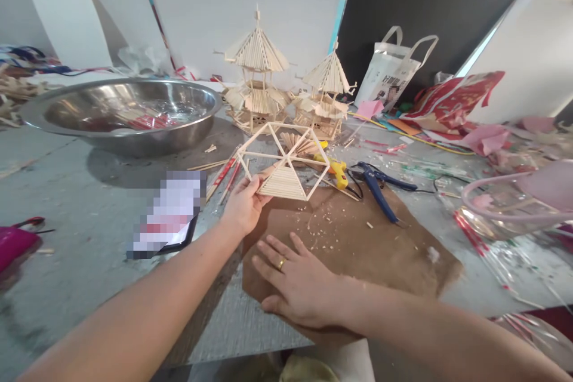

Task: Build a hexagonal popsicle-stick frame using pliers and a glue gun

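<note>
My left hand pinches the near left edge of a hexagonal stick frame, held up above the table. Spokes run from the frame's middle to its corners, and one near section is filled with a row of thin sticks. My right hand lies flat, fingers spread, on a sheet of brown paper dotted with small pale crumbs. Behind the frame, a yellow glue gun is partly hidden. Blue-handled cutters rest at the paper's far right edge.
Two stick-built pagodas stand at the back. A steel basin holding plastic packets is on the left, with a phone nearer me. On the right are a clear container, scattered red-and-white sticks and a white bag.
</note>
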The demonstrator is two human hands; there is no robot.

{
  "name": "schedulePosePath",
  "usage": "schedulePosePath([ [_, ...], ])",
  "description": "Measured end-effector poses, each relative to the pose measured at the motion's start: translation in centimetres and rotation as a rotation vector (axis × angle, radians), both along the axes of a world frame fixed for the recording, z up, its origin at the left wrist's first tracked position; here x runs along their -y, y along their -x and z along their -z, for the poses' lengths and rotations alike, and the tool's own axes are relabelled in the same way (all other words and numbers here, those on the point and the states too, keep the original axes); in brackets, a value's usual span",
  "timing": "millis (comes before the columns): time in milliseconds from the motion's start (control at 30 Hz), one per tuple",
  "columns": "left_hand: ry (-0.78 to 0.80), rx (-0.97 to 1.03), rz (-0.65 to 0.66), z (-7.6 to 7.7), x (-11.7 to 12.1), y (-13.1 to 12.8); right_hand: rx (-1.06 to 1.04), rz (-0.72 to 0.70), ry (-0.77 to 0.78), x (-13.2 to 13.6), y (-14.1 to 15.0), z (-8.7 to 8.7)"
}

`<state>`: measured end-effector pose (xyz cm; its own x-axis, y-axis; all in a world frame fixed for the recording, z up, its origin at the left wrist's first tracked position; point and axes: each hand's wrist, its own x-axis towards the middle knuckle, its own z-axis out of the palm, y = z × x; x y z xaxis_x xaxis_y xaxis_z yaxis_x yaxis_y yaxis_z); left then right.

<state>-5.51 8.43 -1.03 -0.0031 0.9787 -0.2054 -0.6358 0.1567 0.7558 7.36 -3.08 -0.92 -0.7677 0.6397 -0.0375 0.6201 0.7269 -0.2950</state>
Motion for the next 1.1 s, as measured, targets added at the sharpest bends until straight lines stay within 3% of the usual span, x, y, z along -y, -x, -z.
schedulePosePath([
  [167,0.003,-0.028,-0.028,0.2,-0.1,0.0,0.072,0.119,-0.008,-0.6,-2.6,0.4],
  [367,0.013,-0.047,-0.062,0.2,-0.1,0.0,0.227,0.557,-0.086,-1.8,-10.5,1.5],
  [467,0.025,-0.05,-0.068,0.1,-0.1,-0.1,0.251,0.708,-0.14,-2.0,-10.9,1.3],
  [533,0.032,-0.051,-0.066,0.1,-0.1,-0.1,0.214,0.629,-0.164,-2.3,-8.8,0.9],
  [667,0.018,-0.054,-0.065,0.3,-0.2,0.0,0.071,0.289,-0.102,-3.6,-2.5,0.6],
  [767,0.01,-0.057,-0.056,0.4,-0.3,0.1,0.042,0.197,-0.053,-4.7,-0.6,0.9],
  [867,0.006,-0.069,-0.047,0.3,-0.2,0.1,0.07,0.278,-0.044,-5.1,-2.7,1.2],
  [1100,0.044,-0.067,-0.06,-0.2,-0.1,-0.1,0.177,0.625,-0.111,-2.5,-13.1,2.4],
])
